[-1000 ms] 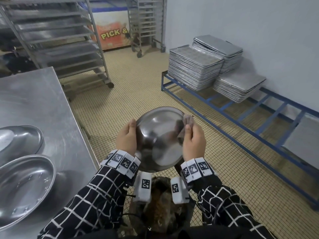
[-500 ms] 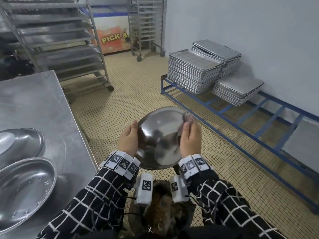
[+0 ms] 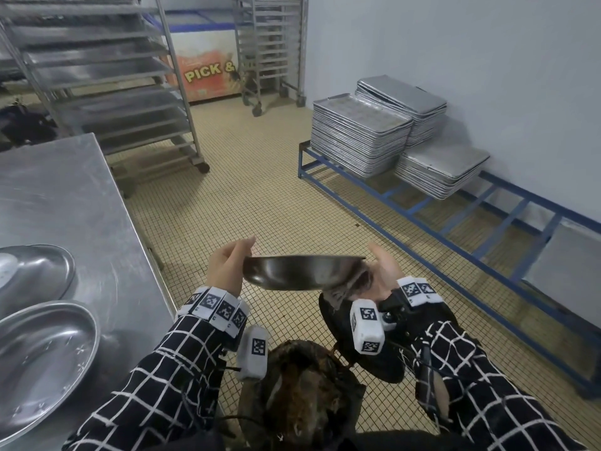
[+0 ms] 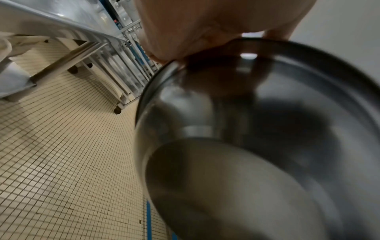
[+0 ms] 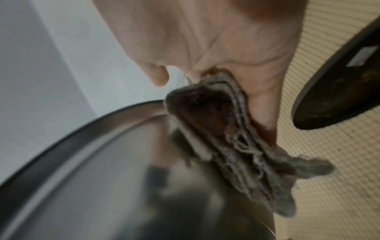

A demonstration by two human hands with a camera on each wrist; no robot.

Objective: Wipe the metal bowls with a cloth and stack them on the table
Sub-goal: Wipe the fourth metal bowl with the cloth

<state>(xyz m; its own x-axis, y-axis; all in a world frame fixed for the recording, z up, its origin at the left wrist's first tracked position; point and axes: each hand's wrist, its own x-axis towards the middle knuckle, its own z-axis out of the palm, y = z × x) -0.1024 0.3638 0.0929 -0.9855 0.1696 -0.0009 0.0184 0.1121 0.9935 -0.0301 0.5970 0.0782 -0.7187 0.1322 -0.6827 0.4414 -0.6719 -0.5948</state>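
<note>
Bowl (image 3: 304,271) stays level because my left hand (image 3: 226,266) pinches its rim while my right hand (image 3: 382,270) presses the folded cloth (image 5: 226,133) against its outer wall.

Ahead of me the tiled floor (image 3: 247,196) runs back to a chest freezer (image 3: 208,73) lettered "PICK &" — its front is orange and white. A tall wheeled rack (image 3: 107,92) of metal shelves stands to my left, and a second rack (image 3: 270,50) is near the freezer. Along the pale wall (image 3: 471,60) on my right sits a low blue frame (image 3: 455,219) — three stacks of baking trays (image 3: 357,138) rest on its far end.
</note>
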